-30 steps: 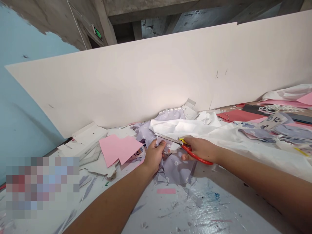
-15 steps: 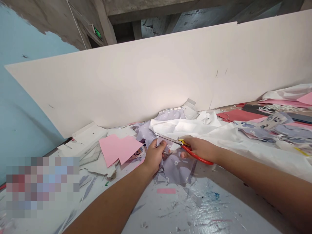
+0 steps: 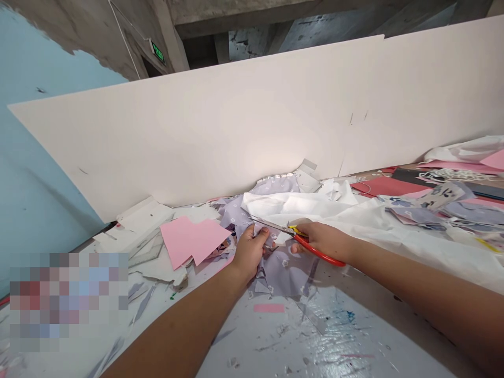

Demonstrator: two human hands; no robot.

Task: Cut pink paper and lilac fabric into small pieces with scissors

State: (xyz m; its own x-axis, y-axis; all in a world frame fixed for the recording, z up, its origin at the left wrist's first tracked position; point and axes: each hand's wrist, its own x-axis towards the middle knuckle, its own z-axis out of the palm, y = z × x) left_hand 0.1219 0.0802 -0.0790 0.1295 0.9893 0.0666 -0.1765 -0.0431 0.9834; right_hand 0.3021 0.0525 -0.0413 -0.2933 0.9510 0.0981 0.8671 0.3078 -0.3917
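The grip of the right hand (image 3: 321, 239) is closed around the red and yellow handles of the scissors (image 3: 292, 231), whose blades extend toward the left hand (image 3: 252, 252). The grip of the left hand is clamped, thumb against fingers, on a pale piece (image 3: 259, 227) directly below the blades; whether it is fabric or paper cannot be told. Blade separation is not clear at this angle. Both hands are positioned above the lavender floral fabric (image 3: 289, 270), which lies crumpled on the paint-marked surface (image 3: 283, 346). A small pink strip (image 3: 269, 308) lies flat on the near side of the fabric. To the left, a notched sheet of pink paper (image 3: 189, 241) rests on torn white board scraps (image 3: 145, 218). Beyond the scissors, the white cloth (image 3: 354, 220) runs in folds to the right. At the far right, the surface carries red paper (image 3: 389, 186), floral scraps (image 3: 419, 216) in a loose pile, and tangled white cord (image 3: 452, 175). The large white panel (image 3: 236, 131) stands along the rear.
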